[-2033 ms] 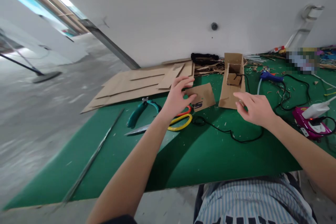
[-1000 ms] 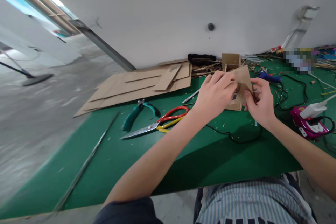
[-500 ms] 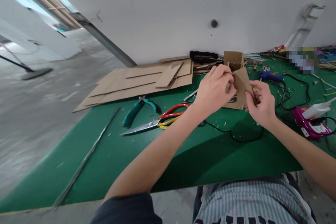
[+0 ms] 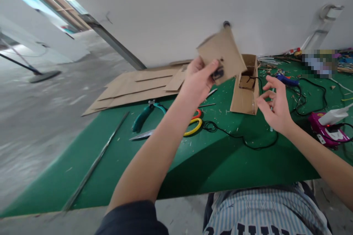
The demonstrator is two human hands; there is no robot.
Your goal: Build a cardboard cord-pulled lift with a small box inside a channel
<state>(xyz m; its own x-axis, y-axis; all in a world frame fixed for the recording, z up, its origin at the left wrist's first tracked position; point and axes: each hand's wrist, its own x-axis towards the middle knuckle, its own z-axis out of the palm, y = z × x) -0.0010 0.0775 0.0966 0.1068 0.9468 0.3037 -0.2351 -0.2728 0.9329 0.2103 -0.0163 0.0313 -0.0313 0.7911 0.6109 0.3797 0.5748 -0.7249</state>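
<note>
My left hand (image 4: 199, 80) grips a piece of cardboard (image 4: 224, 53) by its lower left side, raised above the table and tilted. Dark print shows near its bottom edge. To its right, a small open cardboard box (image 4: 242, 99) rests on the green table, with something dark and thin inside that I cannot make out. Beside the box's right wall is my right hand (image 4: 273, 104), fingers apart and curved, holding nothing visible. A blue glue gun (image 4: 287, 80) lies just behind that hand.
Flat cardboard sheets (image 4: 129, 90) lie at the back left. Teal-handled pliers (image 4: 143, 116) and scissors with red and yellow handles (image 4: 194, 127), partly behind my left forearm, lie nearer. A black cord (image 4: 234, 136) loops across the table. A magenta power strip (image 4: 328, 132) sits at right.
My left hand has lifted the cardboard piece up and left, away from the box, whose open inside now shows. My right hand has let go and spread its fingers.
</note>
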